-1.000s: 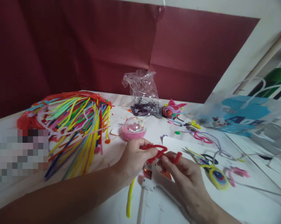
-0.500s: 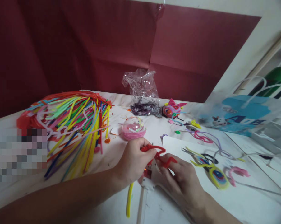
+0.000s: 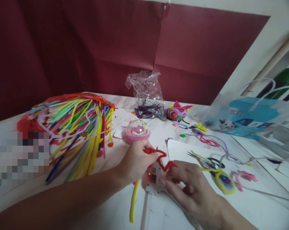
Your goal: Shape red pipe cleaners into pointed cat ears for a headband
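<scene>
My left hand (image 3: pixel 136 159) is closed, pinching a coiled red pipe cleaner (image 3: pixel 162 153) between thumb and fingertips. Its free end zigzags to the right, close to the knuckles of my right hand (image 3: pixel 189 185). Below it lies a white glue gun (image 3: pixel 155 183) with a small orange light lit. My right thumb rests against the glue gun's body, and the curled fingers lie over its handle side, partly hiding it. Just beyond my left hand sits a clear dome on a pink coiled base (image 3: pixel 137 131). A yellow pipe cleaner (image 3: pixel 133 204) lies beneath my left wrist.
A big heap of coloured pipe cleaners (image 3: pixel 87 118) spreads at left. Behind are a clear plastic bag (image 3: pixel 148 92) and a pink eared craft (image 3: pixel 178 111). On the right lie scissors (image 3: pixel 193 155), a yellow-and-blue coiled piece (image 3: pixel 224 182), white paper (image 3: pixel 180 148) and a printed bag (image 3: pixel 252 115).
My right hand has let go of the red pipe cleaner's end and shifted down onto the glue gun. The left hand keeps the pipe cleaner and has moved slightly left.
</scene>
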Demonstrator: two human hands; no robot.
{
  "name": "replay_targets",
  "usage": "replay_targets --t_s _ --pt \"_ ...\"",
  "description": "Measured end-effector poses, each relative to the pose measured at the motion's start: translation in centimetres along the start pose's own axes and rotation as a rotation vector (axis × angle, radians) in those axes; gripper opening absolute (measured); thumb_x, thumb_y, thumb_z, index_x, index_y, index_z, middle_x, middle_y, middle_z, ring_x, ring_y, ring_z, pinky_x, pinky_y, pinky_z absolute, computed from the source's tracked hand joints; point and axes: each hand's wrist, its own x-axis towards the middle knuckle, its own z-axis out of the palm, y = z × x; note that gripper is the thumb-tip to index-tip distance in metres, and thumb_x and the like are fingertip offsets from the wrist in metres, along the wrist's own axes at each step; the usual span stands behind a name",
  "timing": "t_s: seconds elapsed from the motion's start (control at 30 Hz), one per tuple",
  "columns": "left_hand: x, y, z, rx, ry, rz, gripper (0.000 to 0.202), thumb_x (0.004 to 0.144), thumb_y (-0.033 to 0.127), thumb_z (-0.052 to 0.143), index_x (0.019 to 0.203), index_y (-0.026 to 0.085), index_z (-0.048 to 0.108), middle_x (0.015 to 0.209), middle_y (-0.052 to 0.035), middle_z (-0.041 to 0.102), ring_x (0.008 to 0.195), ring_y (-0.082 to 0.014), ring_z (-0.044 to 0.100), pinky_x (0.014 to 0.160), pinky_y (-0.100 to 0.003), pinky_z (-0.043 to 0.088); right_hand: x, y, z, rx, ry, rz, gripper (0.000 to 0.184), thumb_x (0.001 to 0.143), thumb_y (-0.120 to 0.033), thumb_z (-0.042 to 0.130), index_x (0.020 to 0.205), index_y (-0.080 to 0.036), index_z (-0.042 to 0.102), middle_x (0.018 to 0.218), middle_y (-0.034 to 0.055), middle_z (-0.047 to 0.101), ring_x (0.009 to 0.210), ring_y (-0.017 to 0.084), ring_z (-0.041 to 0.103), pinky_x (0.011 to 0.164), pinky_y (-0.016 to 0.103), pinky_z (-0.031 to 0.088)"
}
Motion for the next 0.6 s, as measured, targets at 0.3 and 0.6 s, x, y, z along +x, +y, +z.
replay_targets --t_s 0.3,0.6 --pt "0.4 -0.2 -0.1 -0.024 -0.026 -0.037 0.014 0.065 0.024 0.057 0.061 0.017 0.046 0.048 0.0057 0.047 0.044 -0.0070 0.042 0.043 -0.019 0.032 -0.1 0.4 -0.3 -0.025 0.098 -0.002 0.008 0.080 -0.013 0.052 0.086 -0.017 0.055 0.072 0.0066 0.059 0.063 0.017 0.054 0.053 0.027 0.043" --pt "-0.7 -0.8 0.2 0.126 -0.241 0.040 0.006 0.064 0.018 0.054 0.063 0.017 0.048 0.055 0.0043 0.049 0.051 -0.0086 0.045 0.044 -0.019 0.031 0.4 -0.1 -0.2 0.275 0.010 0.189 0.017 0.081 -0.016 0.049 0.068 -0.014 0.060 0.061 0.0053 0.057 0.054 0.014 0.051 0.049 0.024 0.039"
